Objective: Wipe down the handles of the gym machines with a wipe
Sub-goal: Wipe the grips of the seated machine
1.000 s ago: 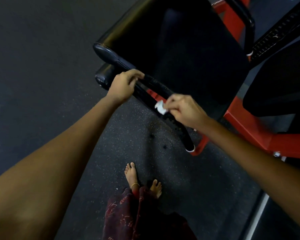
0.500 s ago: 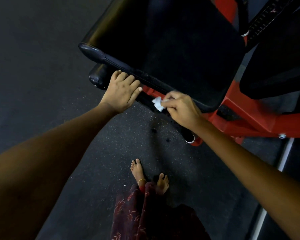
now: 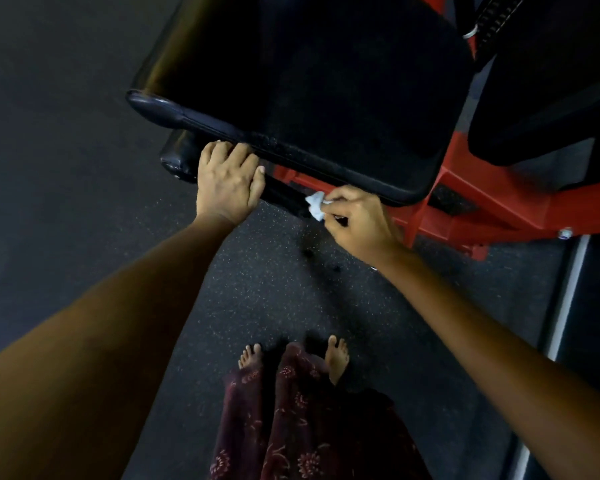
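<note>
A black handle bar (image 3: 281,190) of a red gym machine runs under a large black seat pad (image 3: 326,81). My left hand (image 3: 227,180) rests on the bar near its padded left end (image 3: 179,157), fingers laid over it. My right hand (image 3: 355,221) pinches a small crumpled white wipe (image 3: 315,205) and presses it against the bar just below the pad's front edge. Most of the bar between the hands is in shadow.
The red machine frame (image 3: 482,202) extends to the right, with a second black pad (image 3: 551,98) beyond it. Dark speckled rubber floor (image 3: 257,282) lies below. My bare feet (image 3: 336,358) and patterned maroon garment (image 3: 291,427) show at the bottom. A pale floor strip (image 3: 565,299) runs at right.
My left hand changed from gripping the bar to lying over it. My right hand with the wipe slid along the bar. The camera moved closer over the pad.
</note>
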`<state>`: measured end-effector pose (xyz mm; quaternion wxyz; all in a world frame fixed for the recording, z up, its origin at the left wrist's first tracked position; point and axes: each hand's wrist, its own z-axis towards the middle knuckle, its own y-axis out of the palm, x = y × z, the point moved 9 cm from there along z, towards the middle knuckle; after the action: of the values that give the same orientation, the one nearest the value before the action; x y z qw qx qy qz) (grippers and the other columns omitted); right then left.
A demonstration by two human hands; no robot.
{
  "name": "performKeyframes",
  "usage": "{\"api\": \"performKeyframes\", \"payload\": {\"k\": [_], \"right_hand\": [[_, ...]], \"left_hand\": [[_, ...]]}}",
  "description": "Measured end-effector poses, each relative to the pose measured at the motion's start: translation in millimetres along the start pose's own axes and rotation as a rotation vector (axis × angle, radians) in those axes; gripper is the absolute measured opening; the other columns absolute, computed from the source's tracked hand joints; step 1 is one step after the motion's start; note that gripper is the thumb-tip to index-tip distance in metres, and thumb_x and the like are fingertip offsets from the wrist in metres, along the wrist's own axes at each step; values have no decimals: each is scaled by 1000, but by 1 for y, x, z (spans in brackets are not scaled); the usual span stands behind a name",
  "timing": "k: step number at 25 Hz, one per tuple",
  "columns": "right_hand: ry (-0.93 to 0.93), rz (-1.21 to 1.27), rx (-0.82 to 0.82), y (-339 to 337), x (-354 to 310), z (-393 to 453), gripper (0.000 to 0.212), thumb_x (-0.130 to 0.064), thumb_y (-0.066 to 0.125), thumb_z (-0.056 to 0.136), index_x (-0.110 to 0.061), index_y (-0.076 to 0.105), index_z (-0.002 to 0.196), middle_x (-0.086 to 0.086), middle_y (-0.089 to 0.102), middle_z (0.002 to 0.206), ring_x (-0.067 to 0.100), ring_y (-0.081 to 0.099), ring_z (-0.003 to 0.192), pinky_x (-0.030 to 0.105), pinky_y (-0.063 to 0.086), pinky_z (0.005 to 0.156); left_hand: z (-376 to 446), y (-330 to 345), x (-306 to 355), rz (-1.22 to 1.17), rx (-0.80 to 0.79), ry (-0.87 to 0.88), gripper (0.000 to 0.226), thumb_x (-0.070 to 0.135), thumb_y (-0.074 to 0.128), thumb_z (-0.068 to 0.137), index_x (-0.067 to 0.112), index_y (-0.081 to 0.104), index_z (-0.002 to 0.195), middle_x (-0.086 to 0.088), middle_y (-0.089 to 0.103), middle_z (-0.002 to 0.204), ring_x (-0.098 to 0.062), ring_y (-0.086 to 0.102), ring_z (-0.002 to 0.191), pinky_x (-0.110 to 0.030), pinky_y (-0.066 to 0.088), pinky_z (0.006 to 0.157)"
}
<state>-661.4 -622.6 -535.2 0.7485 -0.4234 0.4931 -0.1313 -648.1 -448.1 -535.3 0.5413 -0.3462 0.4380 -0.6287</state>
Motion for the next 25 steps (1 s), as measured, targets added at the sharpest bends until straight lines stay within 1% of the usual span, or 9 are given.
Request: {"api": "performKeyframes", "payload": {"k": [2, 4, 7, 11, 14, 16, 19, 22, 25], "right_hand": [[-36, -18, 31, 15, -28, 13, 19, 6, 62, 75, 0, 73, 90, 13, 67, 96, 26, 63, 85, 28, 52, 74], [-83, -99, 50, 26, -52, 21, 17, 5, 64, 74, -5, 73, 85, 12, 65, 90, 29, 59, 82, 35, 52, 67], [-147, -186, 77, 21, -42, 1, 13, 4, 66, 74, -5, 73, 81, 12, 61, 83, 29, 58, 77, 39, 52, 65], [9, -232, 152, 6, -20, -30, 12, 5, 61, 77, -1, 71, 75, 12, 60, 81, 24, 56, 72, 36, 51, 52], [1, -207, 240, 20, -48, -6, 11, 6, 64, 75, 0, 71, 79, 14, 62, 85, 26, 59, 74, 33, 53, 56], [-38, -221, 223, 29, -64, 14, 13, 6, 66, 72, -2, 72, 80, 13, 62, 86, 27, 59, 77, 33, 52, 61], [-30, -251, 157, 29, -49, 1, 11, 5, 67, 74, -3, 72, 80, 13, 63, 85, 26, 59, 77, 33, 51, 62], [79, -270, 171, 12, -18, -39, 10, 6, 64, 76, 1, 71, 80, 15, 64, 87, 25, 61, 72, 32, 56, 56], [278, -163, 364, -8, -5, -57, 10, 8, 65, 76, 2, 70, 83, 14, 64, 90, 21, 62, 72, 31, 57, 58]], "left_hand": [[-2, 2, 1, -6, 18, 24, 34, 27, 35, 96, 7, 62, 95, -11, 62, 99, -34, 53, 86, -44, 37, 84], [-2, 4, -1, -13, 13, 33, 35, 28, 34, 97, 9, 63, 104, -10, 62, 103, -34, 53, 88, -43, 36, 82], [-3, 3, -3, -35, 29, 40, 36, 29, 35, 98, 11, 64, 109, -8, 63, 106, -32, 52, 90, -42, 36, 83], [-2, 3, -2, -59, 56, 84, 40, 31, 33, 98, 13, 65, 114, -8, 63, 108, -31, 54, 90, -41, 40, 83], [-2, 4, -3, -66, 48, 126, 43, 33, 30, 99, 13, 63, 116, -9, 62, 110, -31, 55, 90, -41, 42, 83], [-2, 4, -2, -62, 49, 144, 45, 34, 27, 101, 13, 63, 117, -9, 62, 110, -31, 55, 90, -42, 41, 84], [-3, 6, -2, -84, 54, 138, 44, 34, 28, 100, 13, 63, 117, -9, 62, 112, -32, 56, 92, -43, 42, 86], [-2, 5, -4, -97, 69, 138, 44, 34, 29, 100, 13, 61, 120, -9, 62, 113, -30, 56, 94, -43, 43, 86], [-3, 4, -3, -93, 85, 144, 45, 33, 29, 100, 12, 60, 123, -8, 62, 113, -28, 55, 93, -41, 42, 85]]}}
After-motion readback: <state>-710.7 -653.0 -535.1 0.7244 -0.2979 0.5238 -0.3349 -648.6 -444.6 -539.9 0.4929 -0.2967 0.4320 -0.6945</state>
